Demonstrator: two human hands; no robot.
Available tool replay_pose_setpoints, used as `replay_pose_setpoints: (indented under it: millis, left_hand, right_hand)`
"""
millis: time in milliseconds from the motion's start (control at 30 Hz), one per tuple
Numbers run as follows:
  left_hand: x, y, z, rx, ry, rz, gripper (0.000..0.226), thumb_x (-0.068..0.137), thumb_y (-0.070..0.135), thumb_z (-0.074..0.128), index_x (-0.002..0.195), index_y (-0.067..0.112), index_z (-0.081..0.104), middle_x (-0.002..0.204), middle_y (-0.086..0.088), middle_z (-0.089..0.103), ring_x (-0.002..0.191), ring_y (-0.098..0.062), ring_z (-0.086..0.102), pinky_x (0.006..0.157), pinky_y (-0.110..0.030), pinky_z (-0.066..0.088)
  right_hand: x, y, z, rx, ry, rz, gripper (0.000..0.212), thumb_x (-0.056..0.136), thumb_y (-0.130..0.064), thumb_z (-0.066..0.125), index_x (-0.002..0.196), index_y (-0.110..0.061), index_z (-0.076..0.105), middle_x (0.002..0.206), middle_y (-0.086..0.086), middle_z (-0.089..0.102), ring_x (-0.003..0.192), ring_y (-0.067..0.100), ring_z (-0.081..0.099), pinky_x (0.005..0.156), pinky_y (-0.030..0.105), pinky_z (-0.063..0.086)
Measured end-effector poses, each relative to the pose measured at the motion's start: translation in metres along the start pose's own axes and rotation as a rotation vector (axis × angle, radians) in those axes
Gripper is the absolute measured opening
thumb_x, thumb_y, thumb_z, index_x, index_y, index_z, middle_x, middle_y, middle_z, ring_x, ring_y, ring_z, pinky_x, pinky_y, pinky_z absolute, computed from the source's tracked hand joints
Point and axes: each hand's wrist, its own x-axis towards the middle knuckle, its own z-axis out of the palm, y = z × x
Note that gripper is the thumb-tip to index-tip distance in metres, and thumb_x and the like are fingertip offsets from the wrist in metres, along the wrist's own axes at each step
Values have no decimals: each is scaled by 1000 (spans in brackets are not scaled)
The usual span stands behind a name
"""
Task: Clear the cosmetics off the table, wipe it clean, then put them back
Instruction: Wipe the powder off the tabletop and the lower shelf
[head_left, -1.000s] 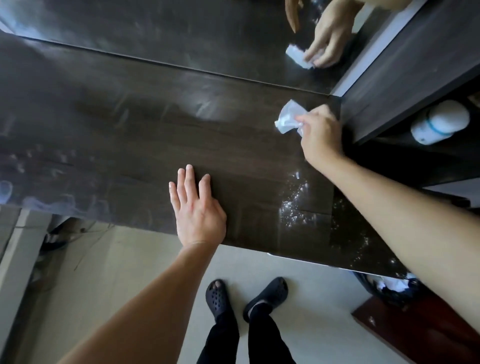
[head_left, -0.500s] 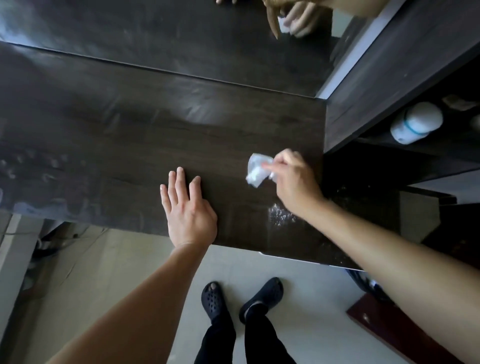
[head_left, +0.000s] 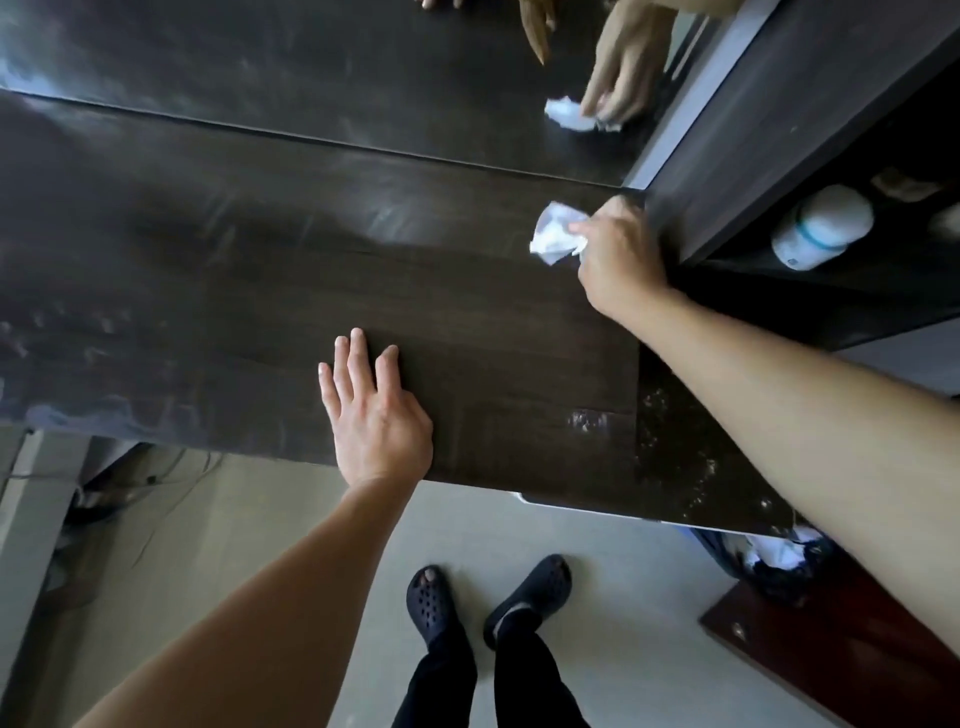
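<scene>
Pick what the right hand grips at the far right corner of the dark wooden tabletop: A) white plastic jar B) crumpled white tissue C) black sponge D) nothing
B: the right hand pinches a crumpled white tissue at the far right corner of the dark wooden tabletop; the left hand lies flat, holding nothing.

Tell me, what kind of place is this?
Likely a home dressing table: a dark wooden tabletop backed by a large mirror, and a white plastic bottle on the dark side shelf unit.
</scene>
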Motion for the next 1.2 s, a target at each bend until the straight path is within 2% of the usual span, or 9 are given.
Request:
replay_pose_setpoints:
  millis: [133, 233, 400, 567, 733, 900, 1033, 1100, 1200]
  left_hand:
    - [1, -1, 2, 1, 5, 12, 43, 80, 8, 35, 117, 3, 56, 144, -24, 40, 138, -39, 30, 115, -53, 17]
    - [1, -1, 2, 1, 2, 7, 44, 81, 9, 34, 118, 3, 56, 144, -24, 40, 138, -39, 29, 115, -54, 17]
    - [1, 1, -1, 3, -8, -3, 46, 81, 12, 32, 119, 1, 56, 144, -25, 39, 138, -40, 29, 115, -54, 18]
    - [2, 1, 1, 12, -5, -6, 48, 80, 13, 30, 118, 2, 57, 144, -24, 40, 138, -39, 30, 115, -54, 18]
    - [1, 0, 1, 14, -1, 3, 47, 81, 12, 29, 119, 2, 57, 144, -24, 40, 139, -39, 29, 115, -53, 17]
    - [1, -2, 2, 14, 9, 7, 47, 81, 11, 31, 118, 2, 57, 144, -24, 40, 138, -39, 30, 115, -53, 18]
    - [2, -1, 2, 19, -1, 10, 45, 81, 9, 34, 120, 1, 56, 144, -25, 39, 138, -40, 28, 115, -54, 17]
    - [1, -1, 1, 15, 0, 11, 46, 80, 10, 33, 119, 1, 56, 144, -26, 40, 138, -40, 29, 115, -53, 17]
    - [2, 0, 1, 12, -5, 6, 46, 80, 11, 33, 119, 2, 56, 143, -25, 40, 138, -39, 29, 115, -52, 16]
  right_hand:
    - [1, 10, 8, -50, -18, 73, 31, 81, 5, 51, 109, -4, 62, 112, 19, 50, 104, 37, 48, 79, 36, 40]
    - [-81, 2, 9, 86, 26, -77, 25, 80, 4, 48, 96, -5, 66, 94, 17, 55, 87, 35, 52, 72, 36, 42]
    - [-225, -8, -16, 245, -229, -287, 29, 85, 4, 49, 97, -14, 68, 87, 2, 54, 81, 18, 51, 67, 31, 47]
    - [-113, -15, -27, 246, -82, -274, 30, 84, -6, 40, 95, -8, 68, 88, 12, 56, 83, 30, 53, 72, 36, 45]
    - [24, -6, -7, -156, -75, 95, 40, 77, 6, 58, 114, -8, 52, 120, 19, 49, 115, 38, 44, 96, 41, 38]
    - [-63, -2, 0, -165, -114, 37, 41, 59, -4, 79, 91, -10, 55, 99, 17, 51, 93, 37, 49, 79, 39, 39]
    - [-208, -3, -15, 25, -268, -184, 9, 69, -6, 57, 74, -13, 57, 85, 5, 49, 80, 20, 43, 65, 30, 42]
    - [-231, 2, -23, 128, -289, -250, 17, 72, -1, 46, 69, -12, 59, 79, 2, 51, 77, 16, 41, 63, 24, 39]
    - [-174, 21, -24, 187, -102, -28, 20, 76, -4, 43, 73, -9, 62, 84, 7, 55, 80, 22, 48, 68, 30, 40]
